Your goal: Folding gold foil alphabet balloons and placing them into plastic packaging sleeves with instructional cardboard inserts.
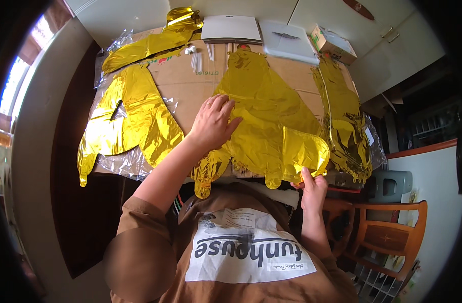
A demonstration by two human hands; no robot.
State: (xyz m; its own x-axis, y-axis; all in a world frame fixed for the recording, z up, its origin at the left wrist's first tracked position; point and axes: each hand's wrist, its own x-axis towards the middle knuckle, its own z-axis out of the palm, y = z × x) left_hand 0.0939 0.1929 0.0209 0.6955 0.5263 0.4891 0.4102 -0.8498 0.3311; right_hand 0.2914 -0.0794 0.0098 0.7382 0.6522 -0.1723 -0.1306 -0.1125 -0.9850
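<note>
A flat, uninflated gold foil balloon (263, 106) lies across the middle of the cardboard-covered table, its lower tabs hanging over the near edge. My left hand (214, 122) rests palm down on its left side, fingers stretched out and holding nothing. At the balloon's near right corner, my right hand (311, 191) pinches the foil edge between thumb and fingers. A section of the foil is folded over just above that hand. To the left lies an A-shaped gold foil balloon (135, 96), also flat. Another crinkled gold foil balloon (344, 118) lies along the right side.
More gold foil (150, 46) is spread at the far left. White straws (196, 61) lie on the cardboard (178, 76). Along the back are a white flat box (231, 29), a pale plastic lid (289, 41) and a small carton (334, 43). A wooden chair (390, 237) stands at right.
</note>
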